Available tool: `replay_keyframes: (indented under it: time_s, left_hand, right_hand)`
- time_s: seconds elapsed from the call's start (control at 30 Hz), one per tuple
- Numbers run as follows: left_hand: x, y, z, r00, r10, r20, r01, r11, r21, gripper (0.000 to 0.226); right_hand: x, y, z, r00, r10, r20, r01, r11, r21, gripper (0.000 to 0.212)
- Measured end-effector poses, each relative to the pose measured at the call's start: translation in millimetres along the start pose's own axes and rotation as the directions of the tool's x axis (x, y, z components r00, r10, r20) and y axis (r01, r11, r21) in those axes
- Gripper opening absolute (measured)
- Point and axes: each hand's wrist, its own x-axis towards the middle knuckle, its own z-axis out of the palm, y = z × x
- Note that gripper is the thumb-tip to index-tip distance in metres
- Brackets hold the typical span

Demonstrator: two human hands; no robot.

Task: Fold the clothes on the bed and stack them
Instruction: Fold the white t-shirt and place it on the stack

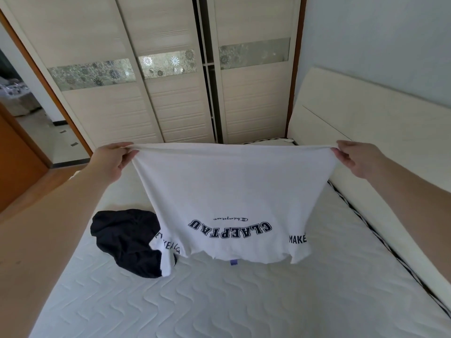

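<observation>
Head view: both arms reach forward over the bed (244, 301). Left hand (111, 159) pinches one end of the white T-shirt (231, 186) hem between thumb and curled fingers; right hand (353, 157) pinches the other end the same way. Hem is pulled taut between the two hands, forming a nearly straight top edge.

Shirt hangs upside down from that edge, print facing the camera. Navy block lettering reads inverted, "CLAEPTAU", with a small script line just above it in the picture. Right sleeve end shows "MAKE"; the left sleeve carries more navy letters, partly folded and not fully legible. A small purple tag shows at the collar, at the lowest edge of the shirt. Collar edge hangs close over the mattress; contact there cannot be told. Left sleeve droops onto the dark garment.

Dark navy garment (124, 237) lies crumpled on the mattress, left of centre, partly behind the hanging shirt and touching its left sleeve.

Mattress is white, quilted in a wavy pattern, with a black-and-white striped edge on the right side. Cream headboard (378, 132) stands along the right. Wardrobe (170, 93) with pale sliding doors and a floral mirrored band stands beyond the bed; one door gap is dark. Orange-brown door (17, 162) and doorway sit at far left.
</observation>
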Motion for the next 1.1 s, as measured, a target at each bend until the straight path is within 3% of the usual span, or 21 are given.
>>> replay_keyframes:
  time_s: [0.27, 0.37, 0.47, 0.53, 0.63, 0.7, 0.93, 1.1]
  left_hand:
    - [-33.5, -33.6, -46.4, 0.999, 0.048, -0.024, -0.048, 0.999, -0.018, 0.042]
    - [-63.3, -82.8, -78.7, 1.000, -0.004, -0.016, 0.005, 1.000, 0.018, 0.032]
    - [-106.6, -149.8, -115.1, 0.992, -0.087, 0.087, 0.082, 0.995, 0.053, 0.013]
    - [-141.2, -196.2, -141.6, 0.976, -0.184, 0.116, 0.171, 0.979, 0.113, 0.014]
    - [-192.1, -261.7, -178.1, 0.950, -0.305, 0.059, 0.286, 0.934, 0.213, 0.015]
    - [-223.7, -301.5, -197.2, 0.937, -0.349, -0.009, 0.339, 0.906, 0.254, 0.009]
    - [-318.8, -409.5, -250.7, 0.862, -0.456, -0.220, 0.504, 0.817, 0.280, 0.027]
    - [-366.6, -473.9, -300.7, 0.821, -0.498, -0.279, 0.568, 0.758, 0.319, 0.022]
  right_hand:
    - [-30.1, 24.0, -20.4, 0.989, -0.061, 0.134, 0.065, 0.998, -0.023, 0.016]
    - [-56.5, 64.7, -45.9, 0.991, -0.011, 0.133, 0.021, 0.997, -0.077, 0.017]
    - [-92.4, 127.5, -88.0, 0.994, 0.074, 0.078, -0.063, 0.989, -0.132, 0.017]
    - [-119.3, 177.3, -121.9, 0.991, 0.135, 0.024, -0.128, 0.976, -0.179, 0.019]
    - [-160.2, 244.9, -175.3, 0.967, 0.249, -0.054, -0.255, 0.935, -0.247, 0.014]
    - [-182.9, 279.8, -202.9, 0.947, 0.298, -0.123, -0.322, 0.903, -0.285, 0.024]
    - [-257.9, 359.3, -264.1, 0.881, 0.377, -0.287, -0.471, 0.767, -0.436, 0.028]
    - [-302.5, 413.7, -315.7, 0.833, 0.418, -0.362, -0.551, 0.675, -0.491, 0.032]
